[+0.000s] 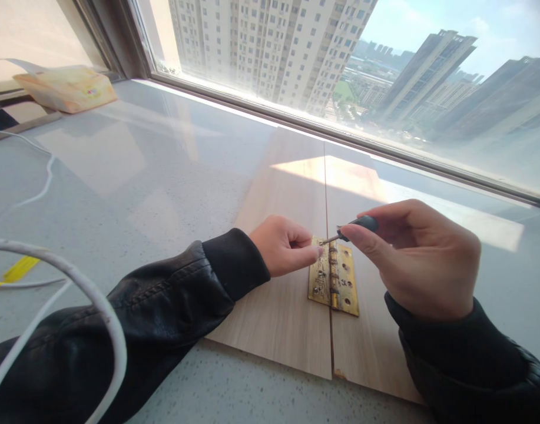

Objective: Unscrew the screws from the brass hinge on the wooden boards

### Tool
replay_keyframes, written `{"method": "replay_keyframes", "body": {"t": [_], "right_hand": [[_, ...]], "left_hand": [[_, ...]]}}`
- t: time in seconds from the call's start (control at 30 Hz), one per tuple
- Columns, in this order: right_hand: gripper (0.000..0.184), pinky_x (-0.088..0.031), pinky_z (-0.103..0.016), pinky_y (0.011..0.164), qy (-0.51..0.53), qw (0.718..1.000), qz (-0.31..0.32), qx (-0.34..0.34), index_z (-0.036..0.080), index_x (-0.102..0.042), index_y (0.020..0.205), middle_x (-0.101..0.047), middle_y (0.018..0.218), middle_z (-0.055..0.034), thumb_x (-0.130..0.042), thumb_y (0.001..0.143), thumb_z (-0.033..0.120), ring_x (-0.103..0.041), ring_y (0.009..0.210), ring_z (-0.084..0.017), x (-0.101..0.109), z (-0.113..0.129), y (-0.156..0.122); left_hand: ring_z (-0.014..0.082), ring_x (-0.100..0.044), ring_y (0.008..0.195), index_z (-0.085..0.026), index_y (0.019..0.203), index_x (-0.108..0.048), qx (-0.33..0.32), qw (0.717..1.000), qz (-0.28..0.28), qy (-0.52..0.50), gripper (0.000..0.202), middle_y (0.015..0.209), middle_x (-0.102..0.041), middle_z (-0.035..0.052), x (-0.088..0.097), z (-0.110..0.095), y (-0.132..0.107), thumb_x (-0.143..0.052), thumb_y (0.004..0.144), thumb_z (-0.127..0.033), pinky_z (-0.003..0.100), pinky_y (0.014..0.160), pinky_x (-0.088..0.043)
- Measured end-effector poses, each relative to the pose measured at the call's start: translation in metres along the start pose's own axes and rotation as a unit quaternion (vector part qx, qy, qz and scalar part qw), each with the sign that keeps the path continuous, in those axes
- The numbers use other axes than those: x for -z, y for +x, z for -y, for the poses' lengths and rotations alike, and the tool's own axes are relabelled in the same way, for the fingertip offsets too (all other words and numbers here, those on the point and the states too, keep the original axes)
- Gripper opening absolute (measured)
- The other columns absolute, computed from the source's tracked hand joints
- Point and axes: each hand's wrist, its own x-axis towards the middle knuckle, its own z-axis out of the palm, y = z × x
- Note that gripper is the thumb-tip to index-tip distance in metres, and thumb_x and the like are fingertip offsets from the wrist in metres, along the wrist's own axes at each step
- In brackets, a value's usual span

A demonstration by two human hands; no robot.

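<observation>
A brass hinge [345, 277] lies open across the seam between two pale wooden boards [274, 330], one leaf on each. My right hand [422, 259] grips the dark handle of a small screwdriver [362, 224], its shaft slanting down to the left over the hinge. At the upper part of the left leaf, my left hand [285, 246] is closed, thumb and forefinger pinched close to the screwdriver's tip. Whatever that pinch holds is hidden. Screw heads show lower on the left leaf; bare holes show in the right leaf.
A speckled pale countertop [164, 235] carries the boards. White cables [115, 330] loop at the left, in front of my left sleeve, near a yellow strip [20, 270]. A tissue pack [69, 88] sits in the back left corner. A window frame [296, 126] bounds the far side.
</observation>
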Motion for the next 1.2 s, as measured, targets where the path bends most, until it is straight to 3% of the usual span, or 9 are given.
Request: {"method": "replay_keyframes", "body": {"t": [0.17, 0.37, 0.47, 0.73, 1.07, 1.2], "right_hand": [[0.018, -0.041, -0.032, 0.042, 0.109, 0.993, 0.023, -0.046, 0.023, -0.070, 0.079, -0.067, 0.069, -0.0013, -0.078, 0.068, 0.034, -0.052, 0.045, -0.012, -0.003, -0.003, 0.000], [0.019, -0.049, -0.038, 0.069, 0.258, 0.961, 0.093, -0.028, 0.028, -0.074, 0.089, -0.068, 0.079, -0.0023, -0.070, 0.077, 0.041, -0.061, 0.073, -0.018, -0.011, -0.018, 0.002], [0.022, -0.049, -0.039, 0.072, 0.285, 0.951, 0.117, -0.013, 0.028, -0.073, 0.090, -0.064, 0.077, -0.0029, -0.064, 0.080, 0.045, -0.058, 0.075, -0.019, -0.013, -0.027, 0.002], [0.017, -0.047, -0.044, 0.091, 0.357, 0.924, 0.133, -0.014, 0.028, -0.073, 0.092, -0.061, 0.087, -0.0046, -0.062, 0.083, 0.036, -0.058, 0.091, -0.022, -0.015, -0.026, 0.001], [0.021, -0.047, -0.048, 0.095, 0.444, 0.880, 0.169, -0.029, 0.030, -0.071, 0.103, -0.065, 0.079, -0.0003, -0.063, 0.084, 0.034, -0.061, 0.076, -0.017, -0.019, -0.030, 0.003], [0.022, -0.051, -0.040, 0.076, 0.478, 0.856, 0.193, -0.040, 0.027, -0.072, 0.100, -0.060, 0.074, -0.0009, -0.056, 0.089, 0.037, -0.057, 0.068, -0.015, -0.024, -0.027, 0.003]], "left_hand": [[0.0049, -0.022, 0.048, -0.017, 0.047, -0.026, -0.005, 1.000, 0.015, 0.003, 0.044, 0.048, -0.020, -0.0079, 0.001, 0.001, 0.001, -0.056, 0.078, -0.028, 0.023, 0.047, -0.018], [0.0050, -0.021, 0.048, -0.017, 0.047, -0.026, -0.013, 1.000, 0.002, 0.003, 0.043, 0.049, -0.020, -0.0079, 0.000, 0.001, 0.001, -0.055, 0.079, -0.026, 0.024, 0.048, -0.018], [0.0048, -0.022, 0.047, -0.017, 0.047, -0.026, -0.018, 1.000, 0.014, 0.006, 0.043, 0.047, -0.020, -0.0080, 0.000, 0.003, 0.002, -0.055, 0.078, -0.026, 0.024, 0.047, -0.019], [0.0049, -0.020, 0.047, -0.017, 0.047, -0.025, -0.024, 1.000, 0.006, 0.001, 0.044, 0.048, -0.018, -0.0079, 0.000, 0.004, 0.003, -0.055, 0.077, -0.027, 0.024, 0.046, -0.017], [0.0046, -0.019, 0.048, -0.017, 0.048, -0.023, -0.018, 1.000, -0.006, -0.010, 0.045, 0.049, -0.018, -0.0082, -0.002, 0.001, 0.000, -0.055, 0.079, -0.024, 0.025, 0.048, -0.016], [0.0045, -0.019, 0.048, -0.017, 0.048, -0.025, -0.011, 1.000, -0.003, -0.016, 0.044, 0.049, -0.018, -0.0083, -0.002, 0.001, 0.000, -0.054, 0.080, -0.026, 0.025, 0.048, -0.016]]}}
